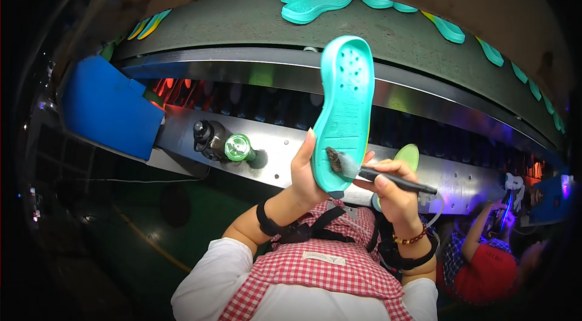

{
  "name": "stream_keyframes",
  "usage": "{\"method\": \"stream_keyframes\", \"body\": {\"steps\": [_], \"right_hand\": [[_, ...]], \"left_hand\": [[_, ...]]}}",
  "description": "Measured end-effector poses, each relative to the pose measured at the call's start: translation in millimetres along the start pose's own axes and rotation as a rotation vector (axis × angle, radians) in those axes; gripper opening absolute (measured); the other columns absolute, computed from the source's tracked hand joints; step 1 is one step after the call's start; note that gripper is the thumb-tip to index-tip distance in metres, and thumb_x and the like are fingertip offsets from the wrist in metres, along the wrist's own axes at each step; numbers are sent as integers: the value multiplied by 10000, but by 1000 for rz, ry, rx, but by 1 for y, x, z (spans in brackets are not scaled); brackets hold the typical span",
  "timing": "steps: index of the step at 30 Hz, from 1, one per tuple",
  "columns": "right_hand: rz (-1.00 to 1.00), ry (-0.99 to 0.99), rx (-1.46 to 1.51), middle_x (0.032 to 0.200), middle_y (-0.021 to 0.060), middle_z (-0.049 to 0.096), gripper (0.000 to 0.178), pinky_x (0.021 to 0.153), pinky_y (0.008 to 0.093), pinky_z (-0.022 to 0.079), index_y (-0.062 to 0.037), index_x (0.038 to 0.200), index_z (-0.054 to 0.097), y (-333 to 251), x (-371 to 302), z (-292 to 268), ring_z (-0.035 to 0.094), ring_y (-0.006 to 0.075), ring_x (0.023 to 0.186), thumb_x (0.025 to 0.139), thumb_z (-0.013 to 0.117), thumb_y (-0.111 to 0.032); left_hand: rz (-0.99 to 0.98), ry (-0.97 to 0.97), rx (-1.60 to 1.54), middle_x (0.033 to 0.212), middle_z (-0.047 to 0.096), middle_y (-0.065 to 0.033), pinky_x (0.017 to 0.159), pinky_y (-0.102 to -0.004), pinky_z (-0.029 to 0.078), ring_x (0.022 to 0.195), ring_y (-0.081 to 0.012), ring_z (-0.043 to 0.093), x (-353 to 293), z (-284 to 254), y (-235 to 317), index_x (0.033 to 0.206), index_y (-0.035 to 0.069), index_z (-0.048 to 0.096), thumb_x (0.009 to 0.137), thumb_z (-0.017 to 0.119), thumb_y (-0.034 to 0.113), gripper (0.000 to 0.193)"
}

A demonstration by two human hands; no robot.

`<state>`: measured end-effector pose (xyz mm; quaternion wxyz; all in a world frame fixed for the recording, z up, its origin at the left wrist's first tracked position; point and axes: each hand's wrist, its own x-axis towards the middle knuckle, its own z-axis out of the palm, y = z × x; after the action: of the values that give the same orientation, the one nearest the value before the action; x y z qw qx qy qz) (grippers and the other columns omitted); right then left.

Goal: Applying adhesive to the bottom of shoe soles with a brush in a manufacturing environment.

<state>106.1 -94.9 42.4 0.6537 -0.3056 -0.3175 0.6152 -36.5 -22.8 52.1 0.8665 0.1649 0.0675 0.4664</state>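
Turquoise foam shoe sole [344, 112] upright in left hand [305, 170]'s closed grip; right hand [391, 184] clamps black-handled brush [388, 178] at its heel; loose hold could let sole slip, smearing glue.

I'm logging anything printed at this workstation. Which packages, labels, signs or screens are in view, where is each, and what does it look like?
Label: small pale rectangular patch on the person's red-and-white checked apron, low centre.
Moulded marking on the teal sole: raised lines in the sole's own colour, mid-sole; the left hand holds the sole, the right hand holds a brush at its heel.
No packages, signs or screens show.
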Motion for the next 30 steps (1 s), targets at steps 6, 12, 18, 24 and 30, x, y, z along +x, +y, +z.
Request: {"method": "stream_keyframes", "body": {"steps": [6, 12, 18, 24, 30], "right_hand": [[-380, -204, -741, 904, 155, 638, 190, 774, 313, 483, 21, 899, 615, -15, 1, 1, 619, 235, 871, 711, 635, 35], [-373, -338, -758, 904, 155, 642, 196, 767, 322, 491, 10, 890, 626, -27, 9, 8, 632, 249, 850, 696, 636, 38], [-338, -442, -923, 870, 142, 646, 195, 742, 306, 500, 0, 858, 636, -44, 8, 12, 636, 247, 823, 667, 660, 31], [-280, -652, -909, 906, 154, 645, 228, 765, 313, 504, -8, 860, 626, -41, -7, 26, 636, 258, 865, 644, 685, 33], [-247, -651, -1119, 987, 115, 630, 301, 738, 327, 504, -58, 948, 623, -54, 1, 2, 622, 272, 875, 662, 646, 33]], "left_hand": [[-39, -111, 17, 1179, 498, -190, 907, -439, 405, 1021, -317, 532, 10, -21, 9, 1266, 3, 377, 874, 300, 541, 670], [-90, -85, -11, 1217, 467, -211, 905, -494, 403, 1059, -352, 510, 12, -21, 12, 1287, 4, 349, 869, 336, 495, 645], [-112, -44, 161, 1220, 464, -217, 910, -492, 399, 1054, -355, 513, 18, -21, 18, 1288, 2, 345, 859, 369, 467, 632], [-411, -90, -122, 1228, 457, -232, 909, -497, 397, 1052, -370, 515, 26, -22, 27, 1253, -12, 401, 870, 370, 440, 593], [-709, -49, 153, 1122, 549, -183, 883, -370, 451, 974, -258, 581, 23, -28, 27, 1217, -48, 426, 869, 474, 238, 453]]}}
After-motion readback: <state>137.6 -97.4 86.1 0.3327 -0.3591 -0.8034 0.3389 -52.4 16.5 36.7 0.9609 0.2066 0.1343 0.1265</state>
